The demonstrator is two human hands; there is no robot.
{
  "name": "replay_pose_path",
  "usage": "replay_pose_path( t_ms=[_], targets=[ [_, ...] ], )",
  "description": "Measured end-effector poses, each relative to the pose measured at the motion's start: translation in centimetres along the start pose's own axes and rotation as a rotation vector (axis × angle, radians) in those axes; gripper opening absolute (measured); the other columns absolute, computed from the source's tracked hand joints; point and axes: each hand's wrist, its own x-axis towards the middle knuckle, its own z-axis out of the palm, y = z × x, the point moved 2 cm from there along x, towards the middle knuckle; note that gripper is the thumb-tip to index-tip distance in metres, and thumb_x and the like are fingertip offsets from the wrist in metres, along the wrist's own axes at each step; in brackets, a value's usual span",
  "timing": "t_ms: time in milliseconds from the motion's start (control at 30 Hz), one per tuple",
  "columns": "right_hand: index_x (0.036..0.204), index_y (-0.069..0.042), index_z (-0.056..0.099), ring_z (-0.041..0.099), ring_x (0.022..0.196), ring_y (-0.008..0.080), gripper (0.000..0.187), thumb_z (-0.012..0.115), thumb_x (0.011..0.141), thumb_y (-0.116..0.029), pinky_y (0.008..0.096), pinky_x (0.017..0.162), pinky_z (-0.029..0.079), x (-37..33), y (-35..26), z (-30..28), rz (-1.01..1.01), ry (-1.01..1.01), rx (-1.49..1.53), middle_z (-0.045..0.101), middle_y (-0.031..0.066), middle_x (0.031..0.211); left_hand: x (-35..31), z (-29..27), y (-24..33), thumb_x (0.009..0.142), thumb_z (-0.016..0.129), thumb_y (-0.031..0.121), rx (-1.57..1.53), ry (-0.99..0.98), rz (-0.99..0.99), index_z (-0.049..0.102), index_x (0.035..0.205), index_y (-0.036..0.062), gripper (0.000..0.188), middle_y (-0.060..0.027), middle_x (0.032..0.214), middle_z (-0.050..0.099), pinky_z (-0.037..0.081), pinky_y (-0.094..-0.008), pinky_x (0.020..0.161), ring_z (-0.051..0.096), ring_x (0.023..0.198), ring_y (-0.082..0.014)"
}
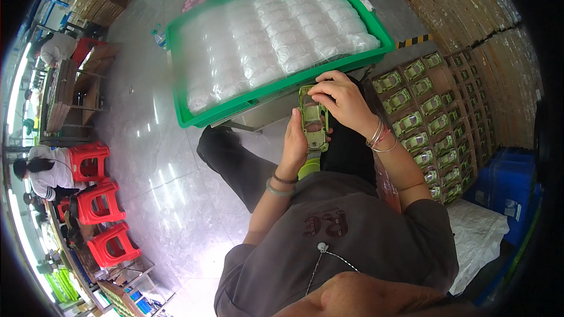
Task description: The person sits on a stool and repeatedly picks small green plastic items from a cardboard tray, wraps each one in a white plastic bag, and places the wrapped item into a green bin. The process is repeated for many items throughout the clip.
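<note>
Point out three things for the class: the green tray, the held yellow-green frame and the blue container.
Green tray point(264, 92), head view: near rim.
Yellow-green frame point(316, 139), head view: lower end.
Blue container point(496, 183), head view: side.

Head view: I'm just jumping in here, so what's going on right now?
A seated person holds a green plastic frame over the lap in the left hand, with the fingers of the right hand at its upper end. In front, a green tray holds rows of whitish, plastic-wrapped bundles. To the right, similar green frames sit in rows.
</note>
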Motion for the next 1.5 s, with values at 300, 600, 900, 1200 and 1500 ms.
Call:
replay_pose_path(
  t_ms=[300,600,900,1200,1500],
  targets=[
    [0.1,-0.003,0.062,0.058,0.091,0.0289,0.026,0.063,0.075,-0.002,0.0378,0.079,0.048,-1.3,-0.3,1.6,0.006,-0.063,-0.147,0.054,0.0119,0.109,0.4,-0.2,-0.2,0.1,0.035,0.037,0.106,0.034,0.092,0.052,0.105,-0.0011,0.042,-0.0111,0.086,0.061,0.053,-0.0296,0.058,0.065,0.071,-0.0208],
    [0.107,-0.001,0.057,0.061,0.078,0.028,0.027,0.061,0.08,-0.003,0.0362,0.066,0.05,-3.2,-1.1,3.9,0.122,0.263,0.051,0.056,0.014,0.103,1.3,-0.3,0.3,0.094,0.045,0.006,0.675,0.294,0.506,0.05,0.087,-0.0026,0.013,-0.0144,0.069,0.058,0.044,-0.0345,0.056,0.06,0.065,-0.0244],
    [0.083,0.001,0.055,0.046,0.056,0.0099,0.011,0.062,0.083,-0.008,0.0273,0.05,0.036,-5.0,1.7,6.2,0.49,0.301,0.589,0.054,0.0076,0.065,1.4,0.0,0.0,0.091,0.047,0.004,0.893,0.309,0.634,0.051,0.084,-0.0023,0.01,-0.018,0.07,0.056,0.043,-0.0378,0.057,0.056,0.063,-0.0307],
    [0.087,0.001,0.051,0.058,0.07,0.0362,0.015,0.059,0.085,-0.011,0.0399,0.06,0.044,-6.9,1.8,5.7,0.54,0.37,0.419,0.056,0.0194,0.075,2.7,1.1,-2.4,0.095,0.046,0.011,0.735,0.235,0.658,0.056,0.091,-0.0039,0.019,-0.0072,0.071,0.059,0.043,-0.0282,0.055,0.053,0.063,-0.0124],
    [0.091,0.001,0.053,0.06,0.075,0.0344,0.017,0.059,0.086,-0.014,0.0381,0.064,0.047,-10.5,3.7,2.5,0.713,0.451,0.361,0.06,0.0191,0.081,4.2,4.6,-5.2,0.094,0.047,0.011,0.891,0.092,0.612,0.056,0.09,-0.0059,0.02,-0.012,0.074,0.061,0.045,-0.0336,0.059,0.056,0.064,-0.0188]
  ],
)
